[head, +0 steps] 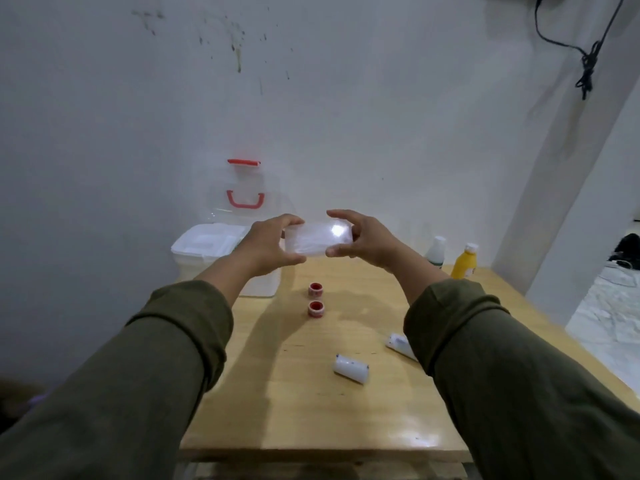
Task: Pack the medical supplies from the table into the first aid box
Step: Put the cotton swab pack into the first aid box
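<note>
I hold a clear plastic packet of white material (317,241) up in the air between both hands. My left hand (268,245) grips its left end and my right hand (363,242) grips its right end. Behind my left hand stands the open first aid box (204,247), white with a clear lid (242,199) raised against the wall, red handle and latch showing. On the wooden table (311,410) lie two red tape rolls (316,289) (316,308), a white bandage roll (350,368) and a white tube (400,345) partly hidden by my right sleeve.
A white bottle (436,251) and a yellow bottle (464,261) stand at the table's far right corner. The table backs onto a white wall. To the right the floor drops away, with white sheeting and a dark object.
</note>
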A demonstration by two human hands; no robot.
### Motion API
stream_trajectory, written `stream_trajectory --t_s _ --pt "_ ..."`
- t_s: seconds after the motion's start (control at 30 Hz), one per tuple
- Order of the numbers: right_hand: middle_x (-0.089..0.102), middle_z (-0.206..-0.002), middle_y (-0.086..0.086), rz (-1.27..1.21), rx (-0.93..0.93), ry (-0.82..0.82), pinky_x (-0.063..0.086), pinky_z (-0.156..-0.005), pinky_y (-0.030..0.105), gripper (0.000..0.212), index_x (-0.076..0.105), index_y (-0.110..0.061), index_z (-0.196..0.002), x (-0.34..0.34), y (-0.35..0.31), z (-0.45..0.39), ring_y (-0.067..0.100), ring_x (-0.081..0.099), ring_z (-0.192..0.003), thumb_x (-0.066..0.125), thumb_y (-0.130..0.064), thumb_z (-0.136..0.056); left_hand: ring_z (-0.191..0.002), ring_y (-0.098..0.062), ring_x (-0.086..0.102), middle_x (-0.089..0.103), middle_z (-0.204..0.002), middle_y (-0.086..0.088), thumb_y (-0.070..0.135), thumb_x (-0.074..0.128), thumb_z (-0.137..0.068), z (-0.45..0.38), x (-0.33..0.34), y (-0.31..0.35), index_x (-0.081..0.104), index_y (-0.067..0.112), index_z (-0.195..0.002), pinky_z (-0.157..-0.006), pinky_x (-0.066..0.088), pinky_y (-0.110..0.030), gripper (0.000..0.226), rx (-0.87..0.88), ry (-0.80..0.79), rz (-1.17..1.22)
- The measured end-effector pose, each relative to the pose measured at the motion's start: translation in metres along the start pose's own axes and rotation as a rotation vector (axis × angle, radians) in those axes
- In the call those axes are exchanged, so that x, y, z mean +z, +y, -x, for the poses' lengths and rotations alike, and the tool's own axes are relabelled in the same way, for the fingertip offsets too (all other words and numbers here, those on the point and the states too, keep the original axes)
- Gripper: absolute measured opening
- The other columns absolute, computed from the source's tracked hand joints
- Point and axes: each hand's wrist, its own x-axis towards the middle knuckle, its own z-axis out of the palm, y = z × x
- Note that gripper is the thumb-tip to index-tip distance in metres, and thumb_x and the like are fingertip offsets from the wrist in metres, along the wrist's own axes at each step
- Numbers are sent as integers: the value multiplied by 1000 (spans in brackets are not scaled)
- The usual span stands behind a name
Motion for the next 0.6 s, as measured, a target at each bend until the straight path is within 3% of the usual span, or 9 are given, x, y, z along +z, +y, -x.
stream_trajectory --t_s 0.1,0.2,0.37,0.6 --pt "55 -125 12 -31 -5 0 52 -73 23 70 47 -28 -134 10 -14 -21 21 58 -91 80 -27 -72 -122 -19 51 50 -140 0 30 79 -73 -4 -19 -16 45 24 -136 -90 42 -26 72 -26 21 -6" --pt "56 -118 8 -25 -5 -26 54 -75 28 68 49 -26 -130 20 -25 -42 20 62 -85 81 -28 -70 -128 -21 47 48 -143 0 38 80 -70 -8 -38 -40 43 25 -138 -101 41 -35 78 -98 55 -45" --pt "53 -122 5 20 -25 -66 55 -85 32 67 52 -23 -127 38 -29 -71 22 59 -98 83 -26 -67 -135 -24 39 41 -148 -2 51 78 -67 -9 -62 -89 41 23 -140 -108 33 -38 87 -259 42 -82" --pt "53 -124 4 113 -46 -195 49 -99 41 62 52 -28 -120 62 -25 -102 26 53 -113 83 -34 -66 -146 -26 15 13 -159 -6 59 64 -76 -2 -57 -134 18 18 -150 -114 20 -38 96 -397 -170 -257"
